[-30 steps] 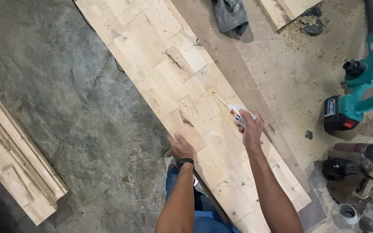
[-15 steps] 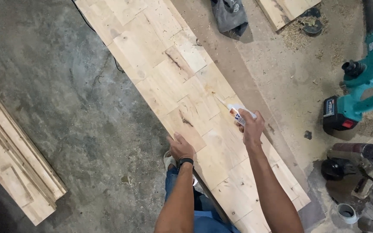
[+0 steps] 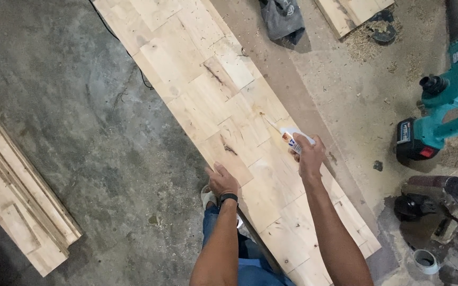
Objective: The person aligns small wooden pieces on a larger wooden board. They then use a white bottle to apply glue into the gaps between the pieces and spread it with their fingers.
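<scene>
A small white squeeze bottle with a thin nozzle (image 3: 294,139) is being clasped in the right hand (image 3: 309,157), the fingers closed around its body, and its tip is being aimed at a seam near the right edge of the long pale panel of glued wooden blocks (image 3: 208,90) lying on the concrete floor. The left hand (image 3: 222,180) is being pressed flat, fingers spread and holding nothing, on the panel's left edge, just beside a dark knot (image 3: 230,150).

To do this step well, the nozzle is probably best being kept low over the seam and drawn slowly, with light, even pressure, so that the bead stays narrow. The panel is being steadied by the left hand, which should stay clear of any wet line.

To the right of the panel, well apart, a teal cordless blower (image 3: 441,111) is lying in sawdust; to its left, a stack of wooden mouldings (image 3: 17,201).
</scene>
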